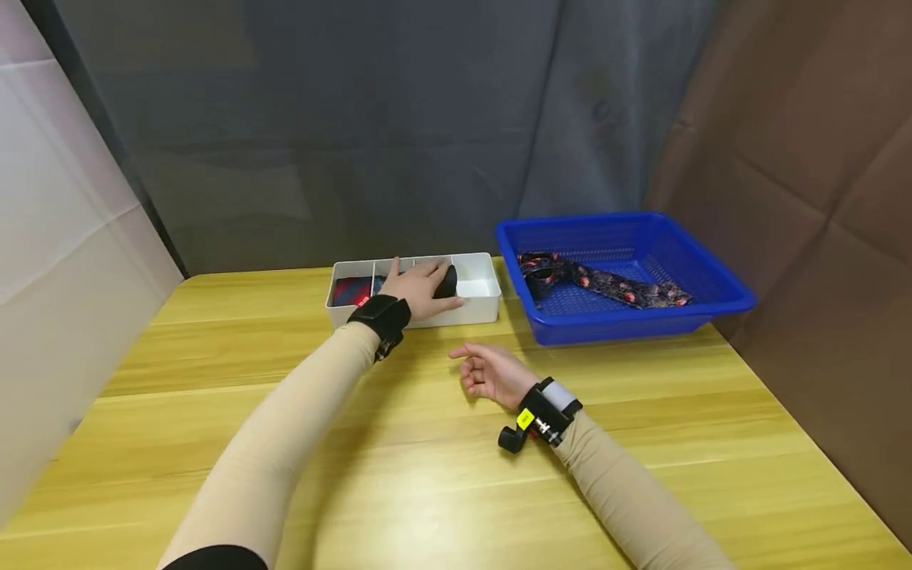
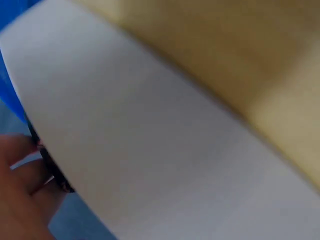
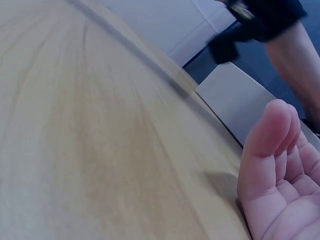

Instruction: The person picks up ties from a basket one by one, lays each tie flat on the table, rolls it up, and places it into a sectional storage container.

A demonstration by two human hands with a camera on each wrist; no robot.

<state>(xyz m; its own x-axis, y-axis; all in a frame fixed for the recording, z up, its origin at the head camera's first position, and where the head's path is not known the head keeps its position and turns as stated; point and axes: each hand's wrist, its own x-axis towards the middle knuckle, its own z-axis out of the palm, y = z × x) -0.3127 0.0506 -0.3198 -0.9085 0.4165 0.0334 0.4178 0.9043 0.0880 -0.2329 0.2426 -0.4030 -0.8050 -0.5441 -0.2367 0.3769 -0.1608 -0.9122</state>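
My left hand [image 1: 419, 291] reaches over a white divided box [image 1: 484, 309], fingers spread and fairly straight. Its fingers and thumb touch a dark rolled cloth [image 1: 446, 283] that rises over the rim of a compartment right of the middle. In the left wrist view the fingers lie by this dark cloth [image 2: 52, 167] at the box's edge; most of it is hidden. A red and blue folded cloth [image 1: 351, 291] fills the leftmost compartment. My right hand [image 1: 499, 375], holding nothing, hovers low over the table in front of the box, fingers loosely curled.
A blue plastic basket [image 1: 644, 321] stands right of the box, holding a dark floral necktie [image 1: 620, 286] laid along its floor. The wooden table [image 1: 399, 475] runs back to a grey curtain [image 1: 356, 134], with a white sheet at left and a brown one at right.
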